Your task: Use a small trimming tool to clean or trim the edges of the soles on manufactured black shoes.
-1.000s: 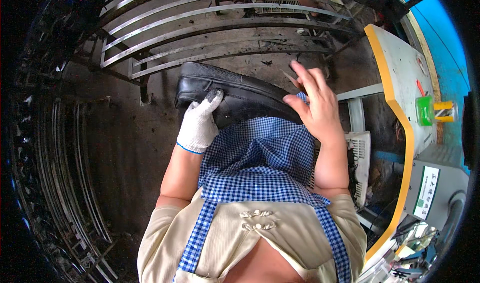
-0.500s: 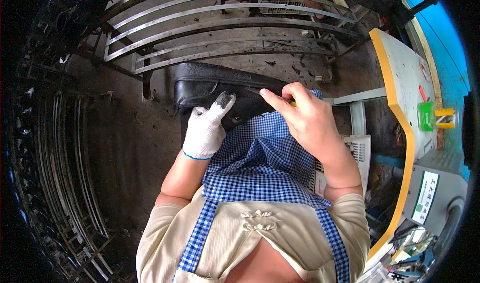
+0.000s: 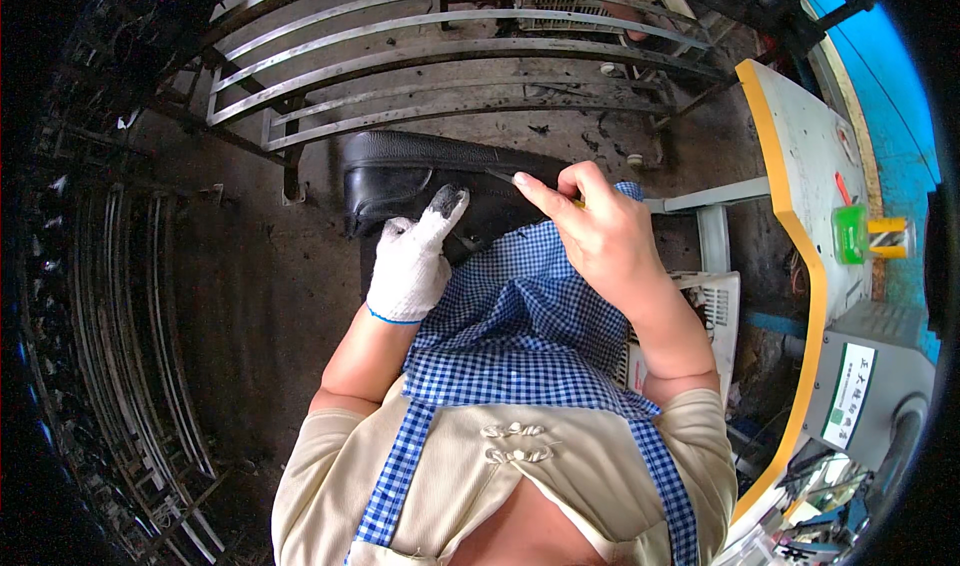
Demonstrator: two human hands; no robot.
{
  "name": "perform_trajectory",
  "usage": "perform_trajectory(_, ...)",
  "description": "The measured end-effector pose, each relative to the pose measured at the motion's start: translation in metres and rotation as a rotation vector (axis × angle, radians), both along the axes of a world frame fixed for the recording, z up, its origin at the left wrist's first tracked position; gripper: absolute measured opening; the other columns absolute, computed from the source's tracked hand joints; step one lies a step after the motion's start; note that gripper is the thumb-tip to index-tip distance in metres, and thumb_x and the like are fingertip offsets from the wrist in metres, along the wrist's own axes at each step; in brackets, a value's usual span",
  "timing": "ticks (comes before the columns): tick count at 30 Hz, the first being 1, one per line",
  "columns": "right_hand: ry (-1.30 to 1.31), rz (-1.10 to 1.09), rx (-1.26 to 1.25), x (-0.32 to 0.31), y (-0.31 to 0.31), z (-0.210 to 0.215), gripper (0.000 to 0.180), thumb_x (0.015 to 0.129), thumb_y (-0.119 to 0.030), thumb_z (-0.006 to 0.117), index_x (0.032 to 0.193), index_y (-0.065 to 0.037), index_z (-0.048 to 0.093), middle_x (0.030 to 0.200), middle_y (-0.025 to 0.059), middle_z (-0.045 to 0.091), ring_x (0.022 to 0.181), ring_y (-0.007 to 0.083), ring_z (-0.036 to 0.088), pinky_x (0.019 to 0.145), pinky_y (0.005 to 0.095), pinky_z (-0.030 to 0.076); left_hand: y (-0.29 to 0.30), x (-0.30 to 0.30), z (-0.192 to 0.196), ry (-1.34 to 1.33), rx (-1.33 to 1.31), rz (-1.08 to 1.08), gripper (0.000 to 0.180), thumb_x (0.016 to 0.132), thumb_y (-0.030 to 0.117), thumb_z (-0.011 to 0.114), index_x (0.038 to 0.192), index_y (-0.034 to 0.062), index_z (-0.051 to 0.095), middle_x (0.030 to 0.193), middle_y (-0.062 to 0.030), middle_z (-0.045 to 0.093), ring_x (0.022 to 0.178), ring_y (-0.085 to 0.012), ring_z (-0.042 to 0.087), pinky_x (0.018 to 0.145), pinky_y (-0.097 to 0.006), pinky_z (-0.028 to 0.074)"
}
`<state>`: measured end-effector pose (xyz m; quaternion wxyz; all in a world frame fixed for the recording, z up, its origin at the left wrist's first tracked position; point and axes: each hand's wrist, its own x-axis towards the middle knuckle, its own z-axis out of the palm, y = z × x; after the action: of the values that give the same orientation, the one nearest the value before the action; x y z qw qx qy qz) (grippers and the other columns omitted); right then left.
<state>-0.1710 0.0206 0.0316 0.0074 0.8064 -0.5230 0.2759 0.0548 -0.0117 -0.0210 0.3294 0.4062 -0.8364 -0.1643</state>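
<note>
A black leather shoe (image 3: 390, 183) lies on its side over my lap, its thick black sole (image 3: 420, 150) facing away from me. My left hand (image 3: 412, 266), in a white glove with blackened fingertips, is closed on the near side of the shoe, its index finger stretched along the upper. Between the bare fingers of my right hand (image 3: 605, 231) is a slim tool with a thin metal tip (image 3: 501, 175); a bit of yellow handle shows near the palm. The tip touches or nearly touches the seam between upper and sole. My right hand covers the shoe's right end.
Ahead stands a metal rack (image 3: 420, 63) with long rails, and another rack (image 3: 130, 316) is at the left. To my right is a yellow-edged worktable (image 3: 800, 156) bearing a green container (image 3: 851, 234) and a grey machine (image 3: 865, 366). A white crate (image 3: 718, 311) sits below it.
The shoe has shifted slightly left and toward me. My right hand has moved a little left with the tool, while my left hand keeps its hold.
</note>
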Motion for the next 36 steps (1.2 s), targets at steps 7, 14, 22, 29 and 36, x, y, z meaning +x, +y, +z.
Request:
perform_trajectory(7,-0.367,0.040,-0.056,0.004,-0.013,-0.004,0.034,0.074,-0.007,0.070,0.108,-0.011,0.066,0.077,0.0028,0.054,0.056,0.0177,0.059,0.049,0.0303,0.050,0.001,-0.001,0.007,-0.153,-0.097,-0.003,0.065,0.061,-0.011,0.056,0.121,0.0118,0.061,0.119,-0.0114,0.063,0.059,-0.0210,0.055,0.060,-0.029,0.045)
perform_trajectory(14,-0.060,0.077,-0.205,0.013,-0.015,-0.005,0.045,0.062,0.002,0.072,0.106,-0.006,0.066,0.079,0.0029,0.059,0.063,0.0149,0.061,0.049,0.0265,0.049,0.017,-0.009,-0.007,0.678,0.767,-0.015,0.032,0.089,0.017,0.064,0.116,-0.0002,0.063,0.111,-0.0060,0.064,0.092,-0.0091,0.060,0.079,-0.023,0.047)
perform_trajectory(22,0.192,0.092,-0.345,0.018,-0.019,-0.004,0.021,0.076,-0.007,0.064,0.095,0.003,0.062,0.072,0.0023,0.048,0.058,0.0135,0.053,0.044,0.0259,0.045,0.018,-0.016,0.002,0.480,0.660,0.023,0.025,0.089,0.011,0.063,0.112,0.0025,0.064,0.107,-0.0076,0.066,0.095,-0.0122,0.063,0.082,-0.024,0.050)
perform_trajectory(29,-0.007,0.059,-0.188,0.005,-0.036,-0.008,0.022,0.065,-0.007,0.072,0.082,-0.005,0.059,0.075,0.0035,0.053,0.060,0.0153,0.058,0.048,0.0265,0.047,0.010,-0.011,0.003,-0.042,0.597,0.069,0.028,0.091,0.017,0.060,0.117,0.0087,0.064,0.104,-0.0092,0.068,0.071,-0.0100,0.060,0.065,-0.022,0.047)
perform_trajectory(36,-0.291,-0.054,-0.010,-0.014,-0.020,0.002,0.028,0.073,-0.016,0.075,0.094,-0.007,0.060,0.086,0.0058,0.057,0.066,0.0215,0.061,0.053,0.0304,0.049,0.002,-0.003,0.006,-0.155,-0.091,-0.029,0.063,0.060,-0.006,0.058,0.120,0.0155,0.063,0.119,-0.0100,0.063,0.069,-0.0212,0.060,0.071,-0.031,0.046)
